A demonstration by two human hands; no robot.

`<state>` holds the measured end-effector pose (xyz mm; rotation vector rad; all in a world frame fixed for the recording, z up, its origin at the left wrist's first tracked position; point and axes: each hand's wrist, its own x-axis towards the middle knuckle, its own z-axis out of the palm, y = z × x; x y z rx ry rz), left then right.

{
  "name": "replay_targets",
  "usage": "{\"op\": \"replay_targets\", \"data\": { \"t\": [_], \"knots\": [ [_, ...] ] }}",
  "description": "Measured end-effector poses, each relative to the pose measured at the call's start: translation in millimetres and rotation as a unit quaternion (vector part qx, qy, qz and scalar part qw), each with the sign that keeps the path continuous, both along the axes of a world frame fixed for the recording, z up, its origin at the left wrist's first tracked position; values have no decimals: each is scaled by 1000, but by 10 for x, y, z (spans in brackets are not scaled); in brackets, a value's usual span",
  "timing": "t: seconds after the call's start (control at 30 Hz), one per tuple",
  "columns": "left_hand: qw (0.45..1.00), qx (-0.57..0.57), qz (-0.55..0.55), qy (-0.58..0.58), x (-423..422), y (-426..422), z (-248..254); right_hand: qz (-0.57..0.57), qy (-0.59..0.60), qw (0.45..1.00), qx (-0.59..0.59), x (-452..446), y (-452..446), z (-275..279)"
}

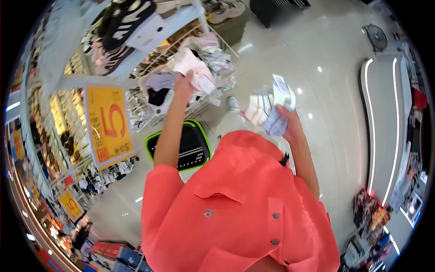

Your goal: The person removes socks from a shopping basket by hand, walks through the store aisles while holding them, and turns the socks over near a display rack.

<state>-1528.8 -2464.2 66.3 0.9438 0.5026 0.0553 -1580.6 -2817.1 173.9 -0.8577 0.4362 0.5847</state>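
Note:
My left hand [184, 88] is closed on a pair of pale pink socks [192, 65] with a white label, over a white wire basket [199, 105] heaped with packed socks. To the right, out over the floor, my right hand [291, 123] grips a bundle of socks [263, 109], some striped cream, some pale blue. A white paper tag [280, 84] sticks up from that bundle. My fingers partly hide both the bundle and the pink socks.
A black shopping basket with a green rim [209, 147] stands on the floor below my left forearm. Shoes [127, 25] sit on a shelf at upper left. Yellow price signs [110, 124] hang at left. A grey counter with light strips [383, 122] is at right.

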Motion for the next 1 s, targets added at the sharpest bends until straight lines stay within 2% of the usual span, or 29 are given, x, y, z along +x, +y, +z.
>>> {"op": "replay_targets", "data": {
  "t": [0.03,0.1,0.17,0.2,0.27,0.3,0.37,0.47,0.53,0.57,0.6,0.67,0.7,0.77,0.9,0.97,1.0],
  "knots": [
    [1000,3,-13,-6,126,72,-113,-13,11,1000,-14,102,23,45],
    [972,118,-9,205,312,184,-131,25,-40,999,-12,363,173,208],
    [910,380,32,164,364,458,-846,37,-35,999,-14,574,230,234],
    [911,375,33,166,399,384,-730,57,-31,998,0,683,277,227],
    [912,408,34,10,281,126,-90,37,12,999,20,889,374,261],
    [908,417,38,9,223,-66,250,15,53,998,44,974,431,270],
    [905,424,28,3,156,-470,847,43,60,997,38,1154,546,221],
    [921,386,-35,-43,77,-941,1366,114,56,991,53,1351,727,174],
    [895,439,-71,-43,135,-1118,1368,189,38,979,58,1524,817,108],
    [894,443,-58,-34,164,-1198,1384,247,17,967,62,1607,852,62],
    [871,489,-35,-18,209,-1276,1401,262,17,963,67,1691,881,-9],
    [822,569,-1,-4,330,-1357,1387,385,-24,921,55,1910,903,-124],
    [822,569,13,-5,411,-1400,1358,354,-64,933,17,1923,1016,26],
    [775,627,43,59,594,-1496,1285,418,-77,905,-30,2093,1035,-60],
    [826,552,72,90,855,-1500,1184,507,-97,856,1,2612,1039,-137],
    [820,552,80,127,920,-1566,1323,602,-214,769,16,2807,1009,148],
    [875,445,116,154,947,-1591,1354,585,-229,778,2,2856,1012,182]
  ]
}}
